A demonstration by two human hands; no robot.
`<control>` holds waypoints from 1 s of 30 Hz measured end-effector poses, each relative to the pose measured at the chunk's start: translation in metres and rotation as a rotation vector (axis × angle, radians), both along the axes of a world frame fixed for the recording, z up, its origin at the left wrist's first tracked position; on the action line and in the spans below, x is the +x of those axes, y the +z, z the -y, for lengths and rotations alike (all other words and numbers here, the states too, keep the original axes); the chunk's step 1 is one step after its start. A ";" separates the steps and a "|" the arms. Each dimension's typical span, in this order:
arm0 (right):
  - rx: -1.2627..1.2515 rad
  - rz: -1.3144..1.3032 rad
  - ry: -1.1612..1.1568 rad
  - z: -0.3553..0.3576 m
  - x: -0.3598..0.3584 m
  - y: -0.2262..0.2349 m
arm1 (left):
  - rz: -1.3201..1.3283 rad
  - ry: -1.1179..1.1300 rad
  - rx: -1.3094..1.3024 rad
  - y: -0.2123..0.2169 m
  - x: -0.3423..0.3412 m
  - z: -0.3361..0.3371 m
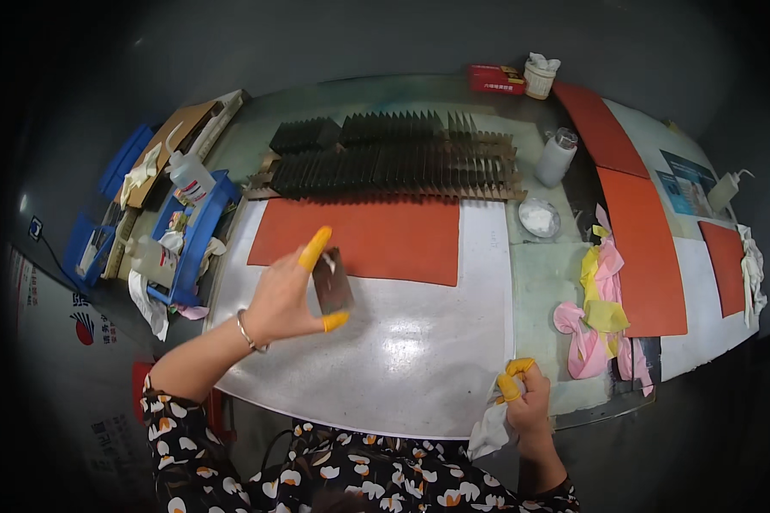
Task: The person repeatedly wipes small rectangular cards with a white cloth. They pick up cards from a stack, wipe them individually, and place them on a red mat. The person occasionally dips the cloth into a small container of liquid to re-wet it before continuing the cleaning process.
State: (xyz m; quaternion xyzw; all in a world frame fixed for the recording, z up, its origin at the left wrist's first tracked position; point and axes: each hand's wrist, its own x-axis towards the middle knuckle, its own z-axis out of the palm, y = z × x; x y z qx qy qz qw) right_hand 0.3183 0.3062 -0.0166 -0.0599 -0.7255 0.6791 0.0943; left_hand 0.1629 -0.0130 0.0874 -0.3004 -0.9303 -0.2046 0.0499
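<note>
1. 1 dark rectangular plate (333, 289) is pinched by the left hand (284, 297), finger to thumb, above the orange mat's (385, 239) near edge.
2. White cloth (490, 432) is grasped by the curled right hand (530, 403), near right.
3. Many upright plates (325, 173) are racked far; whether finished cannot be told.
</note>
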 end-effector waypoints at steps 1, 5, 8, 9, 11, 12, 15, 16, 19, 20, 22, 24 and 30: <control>0.003 0.008 0.011 -0.001 -0.002 -0.001 | -0.153 -0.075 0.018 0.011 -0.031 -0.018; 0.061 -0.021 0.037 -0.006 -0.001 0.007 | -0.373 -0.105 -0.098 0.060 -0.152 -0.104; 0.050 -0.025 0.033 -0.008 0.003 -0.006 | -0.338 -0.115 -0.193 0.045 -0.238 -0.164; 0.068 -0.009 0.046 -0.009 0.001 -0.005 | -0.326 -0.135 -0.215 0.037 -0.263 -0.181; 0.092 0.025 0.075 -0.008 0.000 0.006 | -0.300 -0.156 -0.297 0.022 -0.284 -0.208; 0.083 0.031 0.058 -0.009 -0.001 0.005 | -0.311 -0.165 -0.394 0.017 -0.288 -0.222; 0.048 0.048 0.063 -0.010 0.000 0.003 | -0.276 -0.179 -0.506 0.001 -0.305 -0.239; 0.040 0.056 0.076 -0.010 0.000 0.005 | -0.244 -0.179 -0.545 -0.001 -0.308 -0.243; 0.090 0.000 0.085 -0.011 -0.003 0.005 | -0.180 -0.188 -0.609 -0.010 -0.312 -0.250; 0.120 -0.032 0.082 -0.010 -0.003 0.005 | -0.180 -0.198 -0.593 -0.018 -0.313 -0.250; 0.090 -0.014 0.100 -0.009 -0.003 0.007 | -0.115 -0.180 -0.659 -0.012 -0.311 -0.258; 0.075 0.001 0.111 -0.010 -0.002 0.008 | -0.033 -0.173 -0.596 -0.016 -0.310 -0.256; -0.186 0.131 0.020 -0.009 0.001 0.004 | -0.205 -0.076 -0.099 -0.026 -0.308 -0.240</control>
